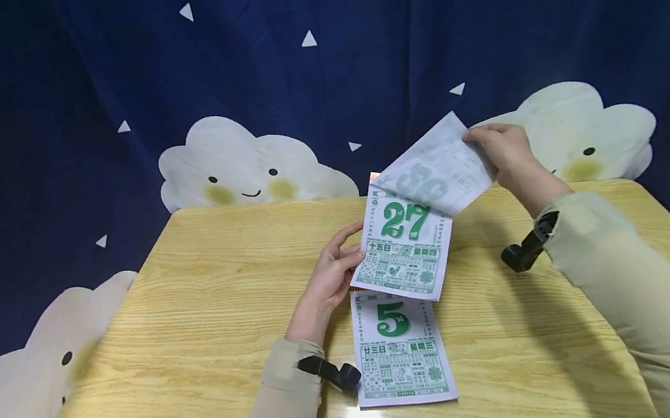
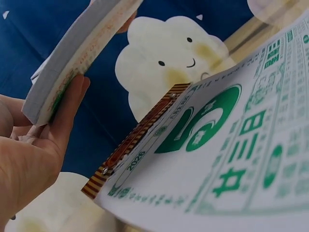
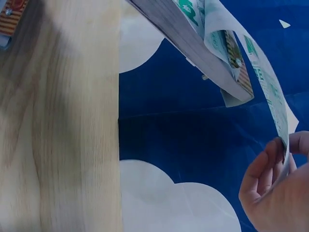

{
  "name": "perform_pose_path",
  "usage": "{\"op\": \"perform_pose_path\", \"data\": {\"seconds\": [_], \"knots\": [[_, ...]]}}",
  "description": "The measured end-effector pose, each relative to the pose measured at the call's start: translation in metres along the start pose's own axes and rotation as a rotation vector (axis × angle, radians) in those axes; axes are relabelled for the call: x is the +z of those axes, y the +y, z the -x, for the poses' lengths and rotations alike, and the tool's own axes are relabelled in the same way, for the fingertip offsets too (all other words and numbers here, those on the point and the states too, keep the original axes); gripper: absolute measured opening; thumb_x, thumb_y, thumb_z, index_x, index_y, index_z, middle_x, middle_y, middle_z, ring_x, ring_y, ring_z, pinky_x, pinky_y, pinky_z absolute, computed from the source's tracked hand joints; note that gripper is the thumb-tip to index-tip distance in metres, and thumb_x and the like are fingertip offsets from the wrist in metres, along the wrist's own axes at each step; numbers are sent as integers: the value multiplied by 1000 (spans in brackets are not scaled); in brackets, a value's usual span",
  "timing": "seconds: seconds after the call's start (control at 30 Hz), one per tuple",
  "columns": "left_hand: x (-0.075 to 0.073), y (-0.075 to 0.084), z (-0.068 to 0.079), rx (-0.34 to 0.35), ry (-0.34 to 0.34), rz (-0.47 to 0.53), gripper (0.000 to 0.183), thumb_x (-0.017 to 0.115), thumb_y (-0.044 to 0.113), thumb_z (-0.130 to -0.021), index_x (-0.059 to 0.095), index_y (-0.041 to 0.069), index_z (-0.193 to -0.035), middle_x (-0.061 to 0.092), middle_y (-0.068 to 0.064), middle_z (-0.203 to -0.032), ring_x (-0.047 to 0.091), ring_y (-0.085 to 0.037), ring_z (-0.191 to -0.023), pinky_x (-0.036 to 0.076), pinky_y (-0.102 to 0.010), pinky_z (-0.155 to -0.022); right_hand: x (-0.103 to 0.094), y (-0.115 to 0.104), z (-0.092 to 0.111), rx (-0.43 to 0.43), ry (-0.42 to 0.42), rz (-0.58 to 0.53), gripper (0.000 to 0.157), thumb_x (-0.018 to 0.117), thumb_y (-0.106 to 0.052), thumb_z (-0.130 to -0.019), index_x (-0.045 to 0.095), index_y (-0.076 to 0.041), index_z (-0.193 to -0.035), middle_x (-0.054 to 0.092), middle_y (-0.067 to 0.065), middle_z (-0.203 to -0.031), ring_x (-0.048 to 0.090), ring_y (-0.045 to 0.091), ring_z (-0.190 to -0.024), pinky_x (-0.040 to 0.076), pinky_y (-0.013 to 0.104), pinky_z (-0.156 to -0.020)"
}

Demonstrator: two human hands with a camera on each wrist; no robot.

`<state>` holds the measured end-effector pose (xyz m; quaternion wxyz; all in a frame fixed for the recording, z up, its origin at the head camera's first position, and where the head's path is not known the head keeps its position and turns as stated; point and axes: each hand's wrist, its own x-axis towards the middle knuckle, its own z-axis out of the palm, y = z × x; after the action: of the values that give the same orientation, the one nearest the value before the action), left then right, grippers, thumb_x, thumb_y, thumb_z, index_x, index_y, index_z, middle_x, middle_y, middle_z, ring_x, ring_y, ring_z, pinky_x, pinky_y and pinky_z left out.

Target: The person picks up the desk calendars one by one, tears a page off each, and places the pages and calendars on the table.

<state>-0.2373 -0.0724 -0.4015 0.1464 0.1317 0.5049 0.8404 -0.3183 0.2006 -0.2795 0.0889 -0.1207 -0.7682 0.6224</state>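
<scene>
My left hand [image 1: 332,271] grips the left edge of a thick tear-off calendar [image 1: 402,256] showing a green 27, held up off the table. In the left wrist view the thumb and fingers clasp the side of its page block [image 2: 72,58]. Up at the right, my right hand [image 1: 505,148] pinches the corner of a thin calendar page [image 1: 441,165] that is lifted and folded back over the top. That page curves away from the block in the right wrist view, between thumb and fingers [image 3: 260,176]. Below lies a second calendar [image 1: 400,353] showing a green 5, its striped binding [image 2: 140,140] at the top.
The wooden table [image 1: 241,272] extends under both arms. Behind its far edge hangs a dark blue curtain [image 1: 262,55] with white clouds and small triangles. Each wrist wears a black camera mount [image 1: 529,246].
</scene>
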Motion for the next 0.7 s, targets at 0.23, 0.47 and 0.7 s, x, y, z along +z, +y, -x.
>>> {"op": "perform_pose_path", "data": {"seconds": [0.23,0.47,0.7], "knots": [[-1,2,2,-5,-3,-73,46,41,-8,-84,40,13,-126,61,-12,-97,61,-19,-74,49,-27,-59,-4,-2,1,-75,-72,231,25,52,-27,-79,54,-6,-93,44,0,-94,43,9,-76,38,16,-56],[-3,3,2,-11,13,-109,45,42,-5,-85,40,13,-126,58,-18,-103,61,-18,-73,49,-27,-59,-6,-10,2,-132,-166,298,37,49,-26,-81,52,-2,-110,43,8,-114,36,15,-98,32,30,-83],[-4,1,1,-7,25,-120,46,42,-6,-84,41,14,-125,57,-18,-105,61,-18,-75,49,-27,-59,-5,-20,5,-148,-164,321,41,59,-37,-76,55,-4,-101,48,1,-98,39,14,-90,32,32,-85]]}}
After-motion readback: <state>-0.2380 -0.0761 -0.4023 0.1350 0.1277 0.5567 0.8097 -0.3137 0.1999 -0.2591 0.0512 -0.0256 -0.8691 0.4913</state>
